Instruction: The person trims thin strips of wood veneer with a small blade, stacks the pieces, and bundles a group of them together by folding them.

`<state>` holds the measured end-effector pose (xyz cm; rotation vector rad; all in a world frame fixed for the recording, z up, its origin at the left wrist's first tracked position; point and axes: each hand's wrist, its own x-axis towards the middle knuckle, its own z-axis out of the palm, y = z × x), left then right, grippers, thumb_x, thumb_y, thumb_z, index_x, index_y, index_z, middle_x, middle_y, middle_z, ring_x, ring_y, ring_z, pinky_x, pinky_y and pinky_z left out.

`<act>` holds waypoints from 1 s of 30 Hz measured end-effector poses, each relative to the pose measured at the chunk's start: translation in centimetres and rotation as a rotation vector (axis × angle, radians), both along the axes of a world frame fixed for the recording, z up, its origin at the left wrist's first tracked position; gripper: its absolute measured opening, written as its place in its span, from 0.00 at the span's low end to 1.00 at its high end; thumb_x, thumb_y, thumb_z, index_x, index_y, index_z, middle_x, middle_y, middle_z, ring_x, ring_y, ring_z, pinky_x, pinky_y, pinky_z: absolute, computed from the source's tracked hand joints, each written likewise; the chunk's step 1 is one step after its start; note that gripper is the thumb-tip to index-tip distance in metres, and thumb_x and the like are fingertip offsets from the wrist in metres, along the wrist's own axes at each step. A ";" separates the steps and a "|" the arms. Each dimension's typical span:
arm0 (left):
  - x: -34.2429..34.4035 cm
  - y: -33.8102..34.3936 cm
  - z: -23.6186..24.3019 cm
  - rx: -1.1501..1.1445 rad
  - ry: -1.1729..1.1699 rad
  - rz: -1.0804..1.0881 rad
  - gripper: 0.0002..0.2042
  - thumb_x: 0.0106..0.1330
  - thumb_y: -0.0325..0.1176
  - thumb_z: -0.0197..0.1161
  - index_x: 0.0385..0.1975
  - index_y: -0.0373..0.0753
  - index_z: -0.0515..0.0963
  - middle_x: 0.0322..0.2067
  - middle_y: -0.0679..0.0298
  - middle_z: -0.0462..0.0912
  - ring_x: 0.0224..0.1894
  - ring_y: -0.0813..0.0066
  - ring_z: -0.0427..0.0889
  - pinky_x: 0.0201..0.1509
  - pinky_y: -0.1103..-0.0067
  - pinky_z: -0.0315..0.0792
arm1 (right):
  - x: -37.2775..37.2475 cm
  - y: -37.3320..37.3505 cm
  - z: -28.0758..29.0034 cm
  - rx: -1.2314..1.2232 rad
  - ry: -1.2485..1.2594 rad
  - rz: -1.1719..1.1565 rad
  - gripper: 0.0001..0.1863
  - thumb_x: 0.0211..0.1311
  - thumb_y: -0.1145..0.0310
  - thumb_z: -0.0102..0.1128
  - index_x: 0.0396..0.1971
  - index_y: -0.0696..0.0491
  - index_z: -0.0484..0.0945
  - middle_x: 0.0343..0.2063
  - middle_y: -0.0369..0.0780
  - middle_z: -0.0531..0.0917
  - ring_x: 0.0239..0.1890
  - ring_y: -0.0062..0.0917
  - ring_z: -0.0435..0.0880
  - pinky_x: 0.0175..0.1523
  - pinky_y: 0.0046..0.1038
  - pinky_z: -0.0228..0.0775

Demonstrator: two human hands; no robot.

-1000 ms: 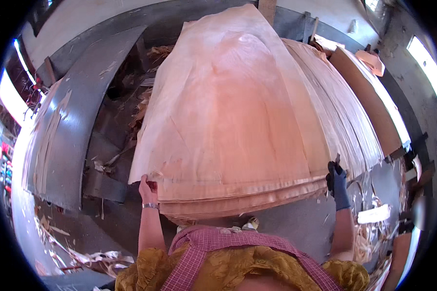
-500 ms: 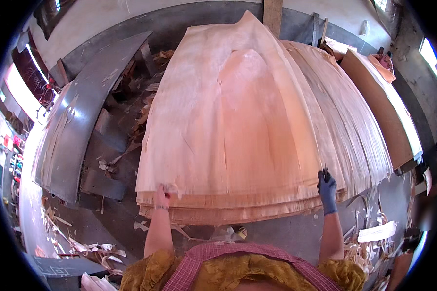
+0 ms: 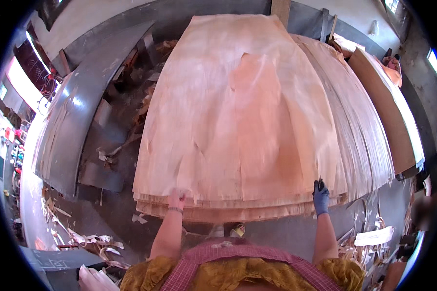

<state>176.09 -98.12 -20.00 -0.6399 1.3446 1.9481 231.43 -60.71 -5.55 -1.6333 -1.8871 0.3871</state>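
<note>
While both arms reach forward from the lower edge, one broad, thin wood sheet [image 3: 209, 126] lies on top of a pile of like sheets [image 3: 218, 214], directly before the person. Left hand [image 3: 176, 198]: bare, a band [image 3: 175, 210] at the wrist, fingers bent in and closed on the sheet's near edge, left of the middle. Right hand [image 3: 320, 200]: in a grey-blue glove, fingers curled around a small dark tool [image 3: 319, 185], at the near right corner; whether they also pinch the sheet cannot be told. Edges: the near ones uneven, lower layers jutting out in steps. Open room: a strip of floor [image 3: 267, 230] between pile and person; a littered gap left of the pile, before a long grey table [image 3: 90, 104]. Right side: a second pile [image 3: 359, 116] close alongside, a brown board [image 3: 381, 111] beyond it. Surface: pale, with a darker reddish patch at the middle, creases and short splits near the left hand. Room: grey-and-white wall [image 3: 189, 7] behind, bright window [image 3: 435, 64] at far right, a white strip [image 3: 374, 236] among shavings on the floor at right.
</note>
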 end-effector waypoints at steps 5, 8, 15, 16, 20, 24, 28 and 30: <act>0.7 2.7 3.0 -0.079 0.026 -0.075 0.13 0.68 0.46 0.58 0.40 0.44 0.76 0.31 0.65 0.81 0.26 0.78 0.77 0.19 0.80 0.68 | -0.8 0.6 -0.6 -0.158 -0.293 0.015 0.25 0.70 0.53 0.48 0.60 0.53 0.70 0.54 0.49 0.77 0.55 0.43 0.78 0.56 0.36 0.70; -1.8 1.3 5.7 -0.021 0.115 0.129 0.12 0.67 0.46 0.60 0.34 0.43 0.75 0.27 0.67 0.78 0.23 0.78 0.74 0.17 0.81 0.62 | -0.8 -0.2 -2.2 -0.240 -0.147 0.001 0.26 0.71 0.54 0.47 0.61 0.54 0.68 0.55 0.49 0.77 0.57 0.42 0.76 0.57 0.36 0.69; -3.2 -2.5 3.4 -0.203 0.114 0.295 0.12 0.63 0.40 0.65 0.32 0.39 0.73 0.25 0.65 0.76 0.22 0.76 0.73 0.21 0.80 0.67 | -0.1 -1.1 -6.9 -0.206 -0.236 0.087 0.26 0.72 0.55 0.44 0.63 0.55 0.65 0.59 0.47 0.73 0.59 0.41 0.74 0.59 0.36 0.66; -3.0 -3.4 2.7 -0.228 0.183 0.322 0.11 0.62 0.37 0.66 0.32 0.38 0.73 0.25 0.65 0.76 0.22 0.76 0.74 0.22 0.79 0.68 | -0.4 -1.4 -7.1 -0.229 -0.249 0.106 0.26 0.72 0.55 0.44 0.63 0.55 0.65 0.59 0.47 0.73 0.59 0.41 0.74 0.59 0.36 0.66; -2.4 -2.5 2.3 -0.319 0.150 0.229 0.09 0.61 0.32 0.66 0.33 0.37 0.73 0.27 0.63 0.77 0.24 0.74 0.76 0.25 0.77 0.71 | 3.4 0.3 -9.1 -0.209 -0.321 0.074 0.27 0.73 0.53 0.40 0.64 0.54 0.64 0.60 0.47 0.72 0.61 0.41 0.72 0.61 0.35 0.64; -1.3 -2.5 3.6 -0.459 0.125 0.223 0.09 0.60 0.30 0.65 0.34 0.33 0.74 0.30 0.60 0.79 0.24 0.71 0.78 0.22 0.77 0.71 | 4.5 0.2 -10.0 -0.216 -0.302 0.082 0.26 0.74 0.56 0.39 0.64 0.55 0.64 0.61 0.47 0.71 0.61 0.40 0.72 0.61 0.35 0.64; -0.1 -3.4 4.2 -0.430 0.127 0.203 0.09 0.59 0.28 0.66 0.32 0.31 0.73 0.30 0.57 0.79 0.23 0.70 0.78 0.19 0.78 0.70 | 4.8 0.3 -9.2 -0.233 -0.346 0.059 0.27 0.73 0.55 0.42 0.63 0.56 0.65 0.60 0.49 0.72 0.61 0.41 0.72 0.62 0.33 0.64; 0.1 -3.6 4.6 -0.464 0.109 0.174 0.09 0.58 0.28 0.66 0.32 0.31 0.73 0.30 0.57 0.79 0.23 0.70 0.79 0.19 0.78 0.71 | 4.5 0.2 -8.9 -0.302 -0.314 0.023 0.27 0.73 0.55 0.42 0.63 0.55 0.65 0.60 0.48 0.72 0.60 0.41 0.72 0.61 0.32 0.64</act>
